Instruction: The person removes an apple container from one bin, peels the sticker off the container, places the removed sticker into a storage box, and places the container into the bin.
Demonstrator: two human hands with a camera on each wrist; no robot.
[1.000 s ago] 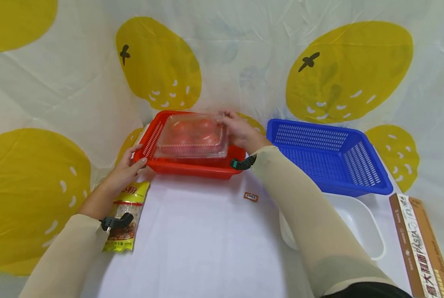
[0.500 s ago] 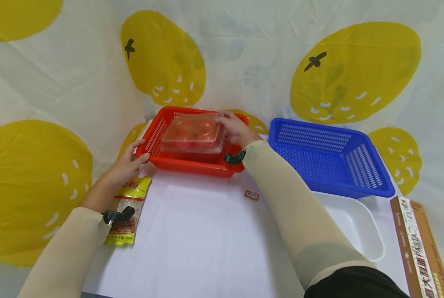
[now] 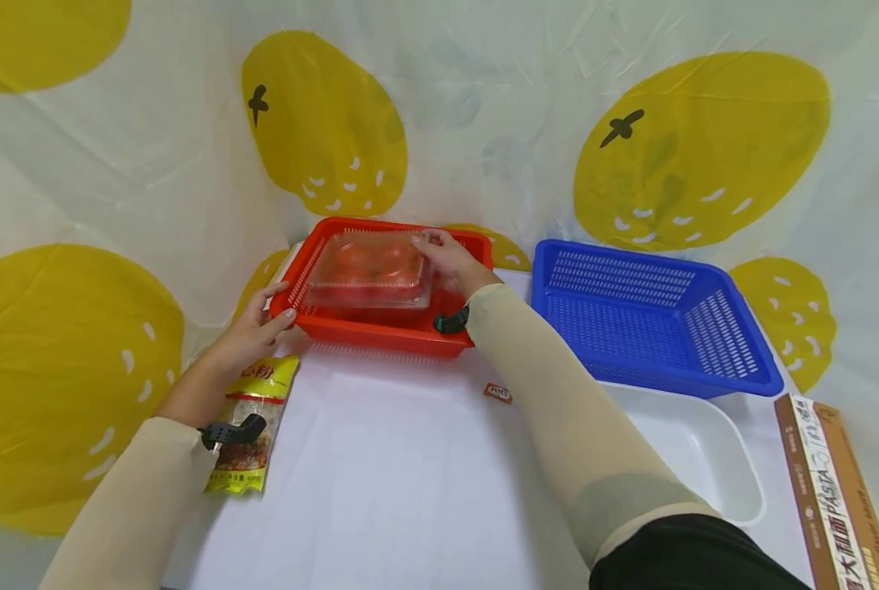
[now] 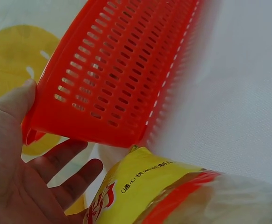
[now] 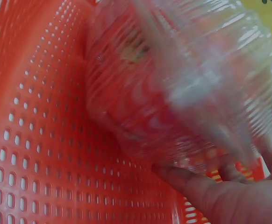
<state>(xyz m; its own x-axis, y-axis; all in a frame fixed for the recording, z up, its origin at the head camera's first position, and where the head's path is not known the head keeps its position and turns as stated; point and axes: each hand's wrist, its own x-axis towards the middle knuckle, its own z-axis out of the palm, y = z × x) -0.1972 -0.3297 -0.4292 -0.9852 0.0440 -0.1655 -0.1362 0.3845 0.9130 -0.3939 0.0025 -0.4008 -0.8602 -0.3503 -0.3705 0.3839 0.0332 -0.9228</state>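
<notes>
A clear lidded plastic box of tomatoes lies inside the red plastic basket. My right hand holds the box at its right end; in the right wrist view, the fingers reach round its lower edge. The perforated basket floor shows beside the box. At the basket's near left corner, my left hand grips the rim. Seen from the left wrist, its thumb presses the rim and the other fingers spread below. A yellow packet of pasta lies just under the left wrist.
A blue perforated basket stands to the right, with a white tub in front of it, partly covered by my right sleeve. A brown pasta box is at the far right. A small brown label lies mid-table.
My right hand has moved left with the box of tomatoes, which now sits lower and further left in the red basket. My left hand stays on the rim.
</notes>
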